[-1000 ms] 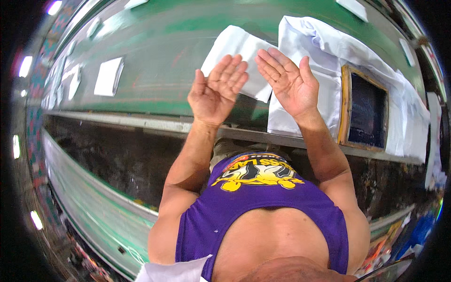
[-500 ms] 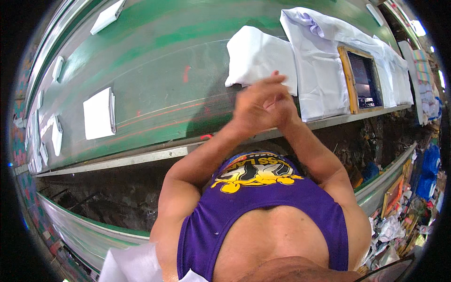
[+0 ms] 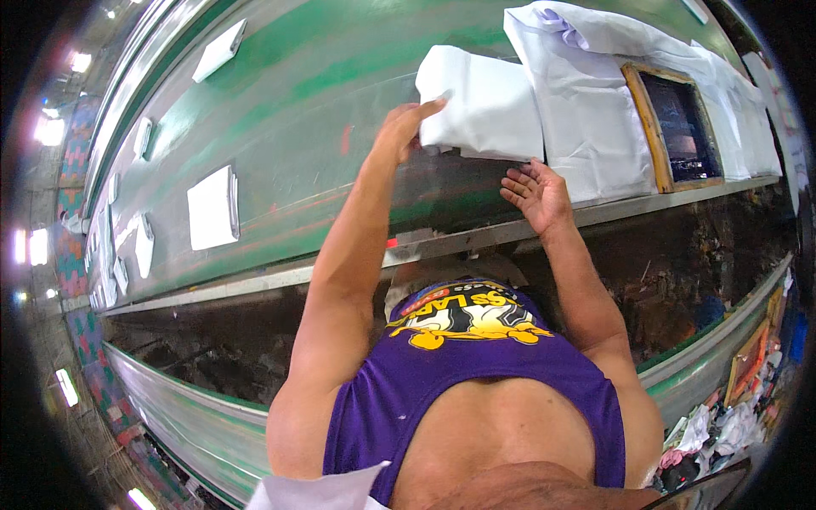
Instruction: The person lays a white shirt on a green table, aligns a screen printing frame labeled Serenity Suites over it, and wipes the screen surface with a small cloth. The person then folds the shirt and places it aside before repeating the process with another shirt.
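Observation:
A folded white cloth (image 3: 484, 102) lies on the green table. My left hand (image 3: 404, 129) grips its left edge, thumb on top and the other fingers partly hidden behind the edge. At the near right corner of the same cloth, my right hand (image 3: 541, 197) is turned palm up, its fingers half curled. The thumb and forefinger tips meet that corner in a pinch. Right of this cloth, a larger white cloth (image 3: 591, 127) is spread out, its far side bunched. A wood-framed printing screen (image 3: 653, 127) with a dark mesh rests on it.
The long green table (image 3: 297, 161) has a pale metal front edge (image 3: 280, 278). Another folded white cloth (image 3: 214, 208) lies to the left, with several more towards the far left. A second green-edged table (image 3: 187, 416) stands on the near side. Crumpled scraps (image 3: 718, 433) lie at the lower right.
Both hands were together and blurred in front of the white cloth. They have parted: the left moved left to the cloth's left edge, the right down to its near right corner.

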A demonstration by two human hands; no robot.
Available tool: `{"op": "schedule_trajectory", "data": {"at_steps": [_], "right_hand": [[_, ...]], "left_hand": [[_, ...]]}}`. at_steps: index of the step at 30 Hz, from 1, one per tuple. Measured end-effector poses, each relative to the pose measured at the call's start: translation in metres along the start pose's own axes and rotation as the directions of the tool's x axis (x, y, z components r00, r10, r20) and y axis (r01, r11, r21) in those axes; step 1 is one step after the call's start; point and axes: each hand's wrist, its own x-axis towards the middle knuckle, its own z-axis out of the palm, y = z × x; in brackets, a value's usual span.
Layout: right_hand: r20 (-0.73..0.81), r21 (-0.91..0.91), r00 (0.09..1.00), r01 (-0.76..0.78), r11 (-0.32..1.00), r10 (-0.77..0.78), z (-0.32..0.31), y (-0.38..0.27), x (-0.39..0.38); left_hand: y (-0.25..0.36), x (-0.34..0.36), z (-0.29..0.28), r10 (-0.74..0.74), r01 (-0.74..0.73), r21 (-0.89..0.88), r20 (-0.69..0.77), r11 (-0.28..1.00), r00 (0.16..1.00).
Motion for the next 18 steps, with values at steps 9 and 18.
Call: {"op": "schedule_trajectory", "data": {"at_steps": [9,18], "right_hand": [[0.016,-0.014,0.995,0.097,0.995,-0.097,-0.007,-0.007,0.037],[0.647,-0.231,0.762,0.213,0.949,-0.013,0.086,0.019,0.001]], "left_hand": [[-0.036,0.003,0.061,0.099,-0.099,-0.264,-0.014,0.959,0.995],[0.053,-0.104,-0.041,0.461,-0.435,0.211,-0.095,0.875,0.882]]}}
